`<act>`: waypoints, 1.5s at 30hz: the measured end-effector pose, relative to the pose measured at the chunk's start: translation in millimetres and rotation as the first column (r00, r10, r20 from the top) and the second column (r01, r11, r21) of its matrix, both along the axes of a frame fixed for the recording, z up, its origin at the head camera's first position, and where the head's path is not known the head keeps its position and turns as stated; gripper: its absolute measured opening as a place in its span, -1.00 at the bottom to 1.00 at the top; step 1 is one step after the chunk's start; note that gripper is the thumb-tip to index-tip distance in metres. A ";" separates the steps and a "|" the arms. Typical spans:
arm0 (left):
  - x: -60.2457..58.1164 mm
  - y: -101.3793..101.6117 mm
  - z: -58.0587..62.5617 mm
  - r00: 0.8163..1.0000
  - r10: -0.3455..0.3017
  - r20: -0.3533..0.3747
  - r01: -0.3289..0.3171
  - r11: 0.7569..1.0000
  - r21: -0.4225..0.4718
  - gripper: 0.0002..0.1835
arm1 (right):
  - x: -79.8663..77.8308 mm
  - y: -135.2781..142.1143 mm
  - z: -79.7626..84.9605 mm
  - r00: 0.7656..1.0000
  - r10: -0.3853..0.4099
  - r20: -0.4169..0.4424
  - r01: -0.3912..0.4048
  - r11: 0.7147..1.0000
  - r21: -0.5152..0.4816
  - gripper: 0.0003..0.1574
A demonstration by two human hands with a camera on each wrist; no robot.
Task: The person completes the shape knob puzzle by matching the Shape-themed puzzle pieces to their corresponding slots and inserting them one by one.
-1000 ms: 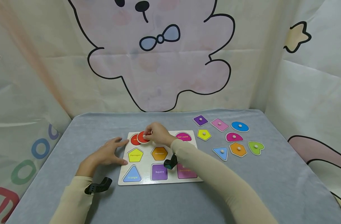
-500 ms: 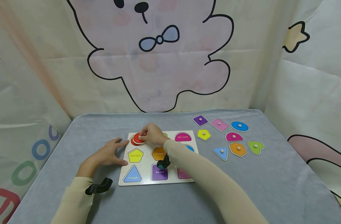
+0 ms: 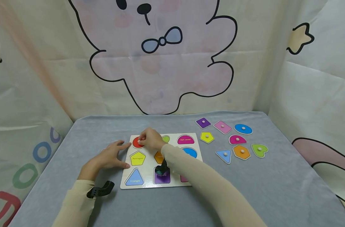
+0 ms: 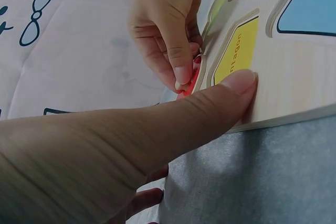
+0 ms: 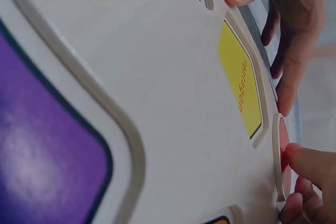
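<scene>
Pinching the red circle piece (image 3: pixel 136 142) from above with the right hand (image 3: pixel 153 138), thumb and fingers clamped on it — right over at the far-left corner of the white puzzle board (image 3: pixel 148 171). Can't tell whether fully flush in its slot. Touching the board's left edge with the left hand (image 3: pixel 108 155), fingers spread apart, with the thumb just beside the yellow pentagon slot (image 3: pixel 137 160) and a fingertip up near the red circle piece. Nearer on the left, a blue triangle slot (image 3: pixel 134 179). Over to the right on the gray tabletop (image 3: pixel 274 195), loose knobbed pieces: purple square (image 3: pixel 201 124), pink rectangle (image 3: pixel 221 128), blue oval (image 3: pixel 240 127) along the far side; yellow pentagon (image 3: pixel 205 139) and magenta half round (image 3: pixel 235 141) in the middle; nearest — light blue triangle (image 3: pixel 224 158), orange hexagon (image 3: pixel 240 154), green heart (image 3: pixel 257 153).
</scene>
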State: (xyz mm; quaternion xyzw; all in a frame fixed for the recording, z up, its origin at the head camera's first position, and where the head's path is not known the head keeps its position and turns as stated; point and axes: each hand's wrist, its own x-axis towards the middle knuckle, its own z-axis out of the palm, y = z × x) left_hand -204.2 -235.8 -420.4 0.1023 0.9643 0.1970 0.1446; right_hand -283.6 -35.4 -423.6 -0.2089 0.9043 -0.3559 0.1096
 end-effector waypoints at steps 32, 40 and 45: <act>-1.6 9.6 3.7 0.999 0.036 0.016 -0.036 0.999 -0.013 0.12 | 4.5 55.1 9.6 0.999 0.031 0.013 -0.030 0.998 -0.063 -0.47; -0.3 6.3 0.1 0.999 0.032 -0.001 -0.032 0.999 -0.022 0.11 | 4.7 91.5 19.5 0.998 0.034 -0.056 -0.036 0.998 -0.044 -0.53; 2.3 4.3 1.9 1.000 0.027 -0.005 -0.027 0.999 -0.021 0.11 | 2.9 112.2 25.9 0.998 0.018 -0.057 -0.020 0.999 -0.033 -0.53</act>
